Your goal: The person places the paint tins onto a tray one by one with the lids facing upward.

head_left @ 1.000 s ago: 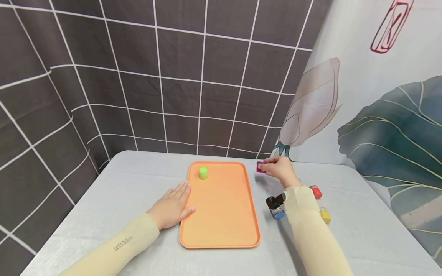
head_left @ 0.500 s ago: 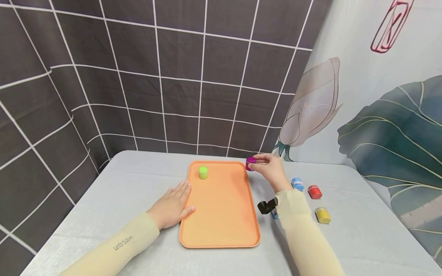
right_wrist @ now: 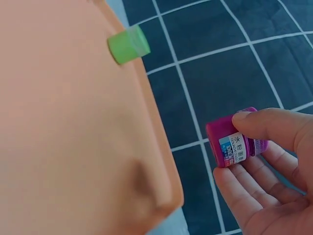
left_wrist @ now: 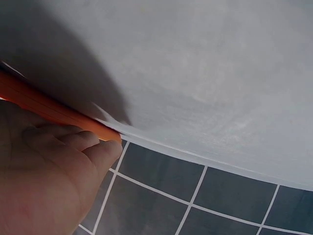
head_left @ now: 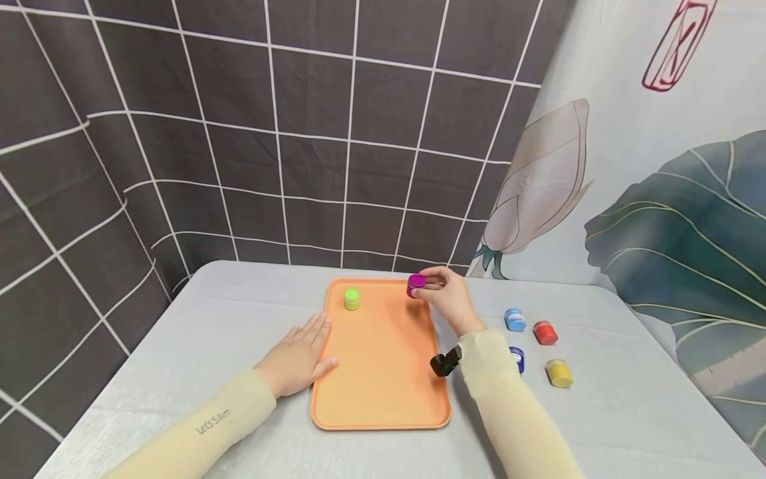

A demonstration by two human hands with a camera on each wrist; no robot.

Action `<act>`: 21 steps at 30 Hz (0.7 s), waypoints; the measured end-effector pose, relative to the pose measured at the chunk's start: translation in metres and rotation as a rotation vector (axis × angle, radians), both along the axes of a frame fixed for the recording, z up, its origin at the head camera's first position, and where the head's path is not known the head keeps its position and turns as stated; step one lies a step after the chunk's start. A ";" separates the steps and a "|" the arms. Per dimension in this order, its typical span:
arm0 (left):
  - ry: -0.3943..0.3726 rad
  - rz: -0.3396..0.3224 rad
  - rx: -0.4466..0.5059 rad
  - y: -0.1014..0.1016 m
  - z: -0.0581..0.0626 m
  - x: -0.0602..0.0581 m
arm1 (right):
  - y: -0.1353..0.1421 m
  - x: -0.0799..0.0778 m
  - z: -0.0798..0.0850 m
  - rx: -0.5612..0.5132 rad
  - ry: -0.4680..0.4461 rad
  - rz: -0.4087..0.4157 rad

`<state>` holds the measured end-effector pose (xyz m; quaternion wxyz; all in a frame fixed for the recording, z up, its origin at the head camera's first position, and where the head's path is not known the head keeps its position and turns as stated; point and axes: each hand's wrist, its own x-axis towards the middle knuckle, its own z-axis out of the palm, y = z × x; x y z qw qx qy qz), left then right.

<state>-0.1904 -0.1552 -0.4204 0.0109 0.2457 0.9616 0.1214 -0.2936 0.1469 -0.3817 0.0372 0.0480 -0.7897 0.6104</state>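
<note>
My right hand [head_left: 451, 303] pinches a magenta gouache paint jar [head_left: 415, 286] between thumb and fingers, over the far right corner of an orange tray [head_left: 380, 379]. In the right wrist view the jar [right_wrist: 229, 144] shows its printed label, and a gap separates it from the tray surface. A green paint jar [head_left: 352, 299] stands upright in the tray's far left corner. My left hand [head_left: 293, 362] lies with straight fingers along the tray's left edge, its thumb reaching over the rim. In the left wrist view those fingers [left_wrist: 73, 139] touch the orange rim.
Right of the tray, light blue [head_left: 514, 320], red [head_left: 545, 333] and yellow [head_left: 559, 374] paint jars are on the grey tablecloth [head_left: 239, 313]. A dark blue jar [head_left: 518, 360] is partly hidden by the right sleeve. A dark checked curtain [head_left: 311, 159] hangs behind the table.
The right hand has carried the magenta jar leftward from beside the tray to above its far right corner. The dark blue jar has come partly into sight. The left hand stays put.
</note>
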 end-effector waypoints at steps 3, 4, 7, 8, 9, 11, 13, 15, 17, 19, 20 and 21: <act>-0.001 -0.001 0.005 0.001 0.001 0.000 | -0.006 -0.001 -0.003 0.019 0.001 0.001; -0.001 -0.003 0.010 0.001 0.001 0.001 | -0.008 -0.001 -0.004 0.025 -0.002 0.001; -0.006 -0.002 0.010 0.001 0.003 0.002 | -0.015 -0.001 -0.006 0.028 -0.011 0.009; -0.008 -0.002 0.010 0.001 0.004 0.002 | -0.018 -0.001 -0.006 0.029 -0.015 0.015; -0.010 -0.002 0.009 0.002 0.005 0.002 | -0.020 -0.001 -0.006 0.029 -0.019 0.018; -0.012 0.000 0.007 0.002 0.006 0.003 | -0.026 -0.001 -0.006 0.034 -0.021 0.030; -0.013 0.001 0.007 0.002 0.006 0.003 | -0.031 -0.002 -0.006 0.043 -0.021 0.040; -0.013 0.002 0.007 0.001 0.006 0.003 | -0.035 -0.002 -0.007 0.054 -0.019 0.050; -0.015 0.004 0.005 0.001 0.005 0.002 | -0.039 -0.003 -0.008 0.055 -0.019 0.057; -0.017 0.004 0.002 0.002 0.005 0.002 | -0.043 -0.003 -0.009 0.054 -0.020 0.054; -0.019 0.005 0.001 0.002 0.005 0.002 | -0.044 -0.003 -0.010 0.055 -0.021 0.051; -0.021 0.005 0.002 0.002 0.005 0.002 | -0.045 -0.004 -0.011 0.053 -0.024 0.046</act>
